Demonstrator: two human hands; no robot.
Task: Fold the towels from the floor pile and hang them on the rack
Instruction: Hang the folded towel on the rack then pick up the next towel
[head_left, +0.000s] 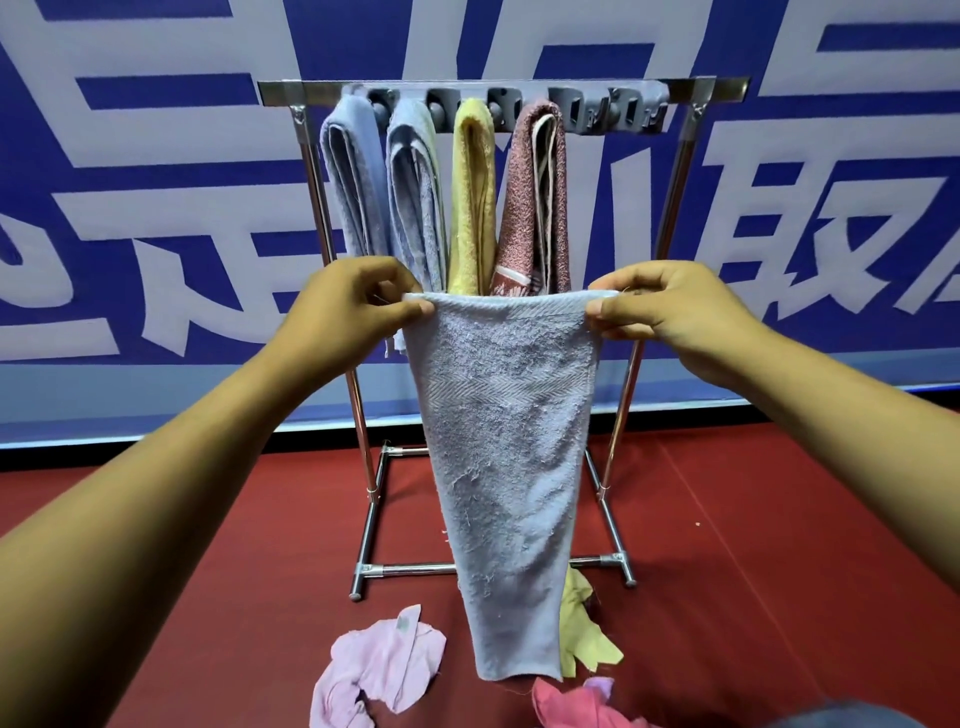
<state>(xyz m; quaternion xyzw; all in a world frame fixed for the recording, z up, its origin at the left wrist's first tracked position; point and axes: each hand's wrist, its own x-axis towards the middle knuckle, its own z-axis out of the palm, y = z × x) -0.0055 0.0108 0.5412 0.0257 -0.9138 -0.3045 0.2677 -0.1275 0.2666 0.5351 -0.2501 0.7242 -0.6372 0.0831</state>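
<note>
Soft, light blue towel (506, 441) hanging limp (frayed pile) between left hand (343, 306) and right hand (670, 312), both pinching top corners.

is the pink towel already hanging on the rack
No, the pink towel lies crumpled on the red floor in front of the rack.

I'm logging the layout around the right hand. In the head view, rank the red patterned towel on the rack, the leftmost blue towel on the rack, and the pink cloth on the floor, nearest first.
From the right hand:
1. Red patterned towel, hanging just up and left of it.
2. Leftmost blue towel, at the rack's far left end.
3. Pink cloth, on the floor, low and left.
</note>
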